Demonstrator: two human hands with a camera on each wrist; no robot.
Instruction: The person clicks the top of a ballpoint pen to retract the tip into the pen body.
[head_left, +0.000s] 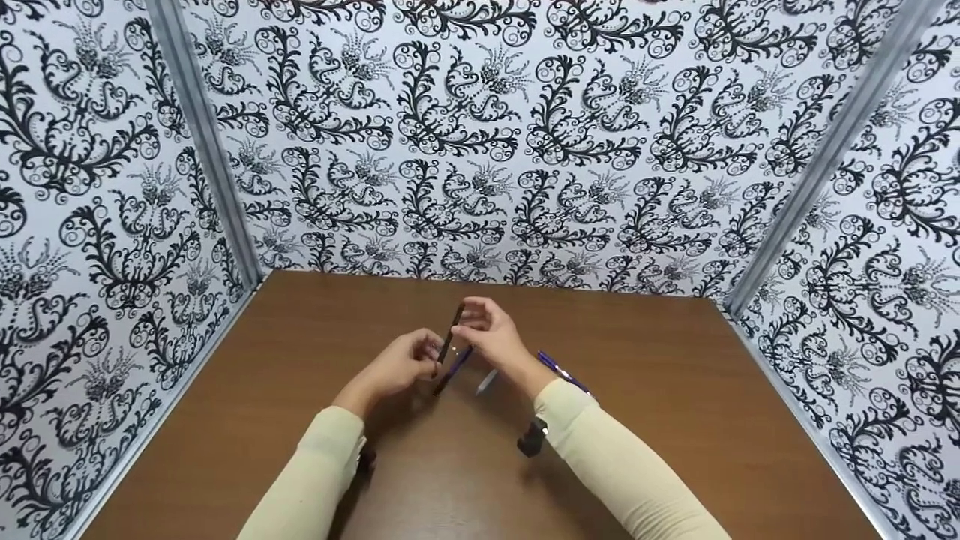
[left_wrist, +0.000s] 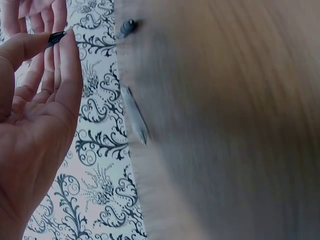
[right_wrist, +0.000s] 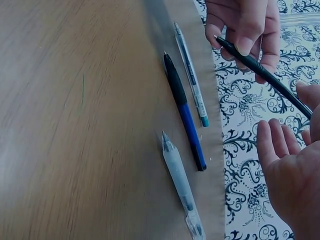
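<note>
A slim black pen (right_wrist: pixel 270 77) is held up above the table between both hands, slanted, with its fine tip towards the left hand. My left hand (head_left: pixel 405 364) pinches it near the tip with thumb and fingers. At the upper end my right hand (head_left: pixel 495 341) grips it by thumb and forefinger, while its other fingers (right_wrist: pixel 280 140) stretch out loosely. Below the hands lies a black-and-blue pen (right_wrist: pixel 182 112). Beside that are a clear pen with a teal end (right_wrist: pixel 191 75) and a whitish translucent pen (right_wrist: pixel 179 177).
Past the right wrist, partly covered by the sleeve, a blue-and-white pen (head_left: pixel 562 371) lies on the brown wooden table (head_left: pixel 637 465). Patterned white panels (head_left: pixel 465 150) with grey metal posts (head_left: pixel 210 142) enclose the back and sides.
</note>
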